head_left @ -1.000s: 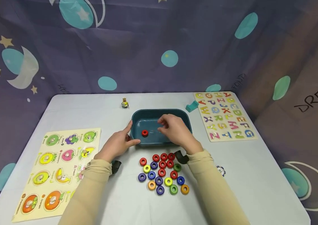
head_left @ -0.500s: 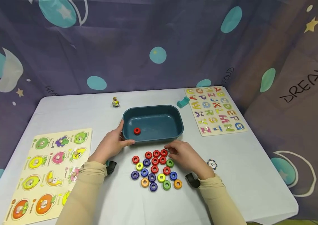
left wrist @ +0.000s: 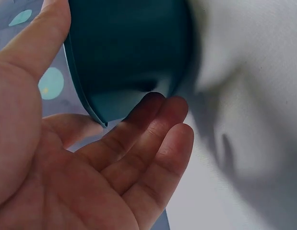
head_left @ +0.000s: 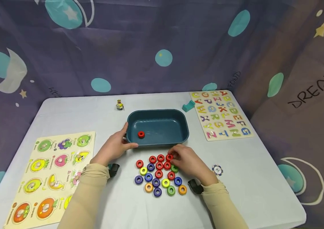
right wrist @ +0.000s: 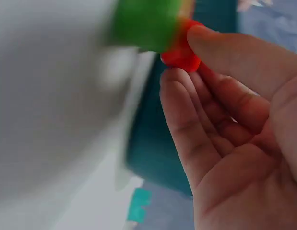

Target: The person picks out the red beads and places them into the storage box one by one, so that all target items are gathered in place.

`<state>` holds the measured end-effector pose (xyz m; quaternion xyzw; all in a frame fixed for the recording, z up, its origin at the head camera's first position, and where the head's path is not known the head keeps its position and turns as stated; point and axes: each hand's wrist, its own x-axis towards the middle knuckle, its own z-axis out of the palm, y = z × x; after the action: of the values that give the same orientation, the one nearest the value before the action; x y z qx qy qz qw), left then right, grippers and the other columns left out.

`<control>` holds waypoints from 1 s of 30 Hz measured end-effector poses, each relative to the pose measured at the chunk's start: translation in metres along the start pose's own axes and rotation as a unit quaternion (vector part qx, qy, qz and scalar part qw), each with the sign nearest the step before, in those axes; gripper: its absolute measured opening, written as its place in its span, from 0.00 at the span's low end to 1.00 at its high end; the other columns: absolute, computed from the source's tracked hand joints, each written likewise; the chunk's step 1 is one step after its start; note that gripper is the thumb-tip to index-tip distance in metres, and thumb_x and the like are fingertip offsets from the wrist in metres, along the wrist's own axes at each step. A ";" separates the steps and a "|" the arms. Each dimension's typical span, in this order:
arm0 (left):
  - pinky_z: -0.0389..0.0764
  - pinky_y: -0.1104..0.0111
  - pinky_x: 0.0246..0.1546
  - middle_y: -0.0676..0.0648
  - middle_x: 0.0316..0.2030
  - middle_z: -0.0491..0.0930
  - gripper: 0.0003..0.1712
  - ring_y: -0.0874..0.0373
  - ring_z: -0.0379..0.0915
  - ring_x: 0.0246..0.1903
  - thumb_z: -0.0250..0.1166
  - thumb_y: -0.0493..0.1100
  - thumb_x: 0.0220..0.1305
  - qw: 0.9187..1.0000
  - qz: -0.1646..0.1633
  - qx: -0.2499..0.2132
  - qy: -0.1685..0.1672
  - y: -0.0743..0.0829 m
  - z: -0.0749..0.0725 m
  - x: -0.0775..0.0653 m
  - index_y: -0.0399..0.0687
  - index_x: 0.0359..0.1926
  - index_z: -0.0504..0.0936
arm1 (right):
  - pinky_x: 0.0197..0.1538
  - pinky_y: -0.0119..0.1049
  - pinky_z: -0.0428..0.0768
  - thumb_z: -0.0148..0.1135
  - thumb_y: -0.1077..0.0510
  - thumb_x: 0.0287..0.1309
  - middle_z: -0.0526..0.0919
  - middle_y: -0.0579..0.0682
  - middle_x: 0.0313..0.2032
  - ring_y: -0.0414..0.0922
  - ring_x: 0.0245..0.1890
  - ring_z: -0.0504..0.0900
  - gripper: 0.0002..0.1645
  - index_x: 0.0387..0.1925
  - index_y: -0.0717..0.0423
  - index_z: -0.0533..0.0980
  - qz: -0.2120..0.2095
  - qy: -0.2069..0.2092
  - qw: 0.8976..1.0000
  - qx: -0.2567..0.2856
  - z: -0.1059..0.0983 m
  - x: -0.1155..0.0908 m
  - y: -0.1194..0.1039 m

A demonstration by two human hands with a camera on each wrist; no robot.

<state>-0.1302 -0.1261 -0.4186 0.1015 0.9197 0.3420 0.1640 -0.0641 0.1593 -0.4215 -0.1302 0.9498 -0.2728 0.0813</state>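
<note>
My left hand holds the near left corner of the dark teal tray, thumb at the front rim and index finger along the left end. In the left wrist view the other fingertips lie by the tray's outer wall. One red ring lies inside the tray. Just in front of the tray, my right hand pinches another red ring between thumb and fingertips at the group's edge. A green ring sits close beside it. Several red, blue, purple, yellow, orange and green rings are spread on the white table.
A fruit puzzle board lies at the left and an alphabet puzzle board at the back right. Near that stands a small teal block. A small figurine is at the back; a round chip lies right of my right hand.
My right hand has come out of the tray, down to the ring group, and now pinches a red ring there. My left hand has stayed at the tray's corner. The head view has shifted slightly.
</note>
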 end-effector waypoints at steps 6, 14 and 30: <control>0.74 0.55 0.53 0.41 0.56 0.75 0.62 0.51 0.75 0.50 0.68 0.62 0.55 1.000 0.000 -0.004 0.008 0.000 -0.001 0.001 0.58 0.77 0.36 | 0.43 0.36 0.80 0.71 0.58 0.53 0.79 0.40 0.37 0.37 0.36 0.76 0.13 0.41 0.46 0.80 -0.058 0.029 0.997 0.049 -0.020 0.009 -0.029; 0.73 0.56 0.52 0.41 0.57 0.76 0.62 0.52 0.75 0.50 0.69 0.62 0.55 1.000 -0.009 -0.011 0.001 0.000 0.006 0.006 0.59 0.77 0.35 | 0.40 0.34 0.77 0.68 0.56 0.56 0.80 0.47 0.36 0.40 0.34 0.76 0.11 0.41 0.53 0.80 -0.018 0.004 1.000 -0.004 -0.012 0.084 -0.045; 0.72 0.56 0.56 0.42 0.58 0.75 0.62 0.52 0.72 0.52 0.69 0.63 0.54 1.000 -0.022 -0.014 0.012 -0.002 0.006 0.004 0.61 0.77 0.35 | 0.45 0.40 0.79 0.65 0.60 0.59 0.83 0.51 0.39 0.45 0.38 0.79 0.11 0.43 0.57 0.81 0.021 0.012 0.999 -0.026 -0.010 0.102 -0.043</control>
<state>-0.1317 -0.1223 -0.4252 0.0751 0.9187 0.3526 0.1616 -0.1552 0.0999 -0.3985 -0.1084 0.9600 -0.2478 0.0719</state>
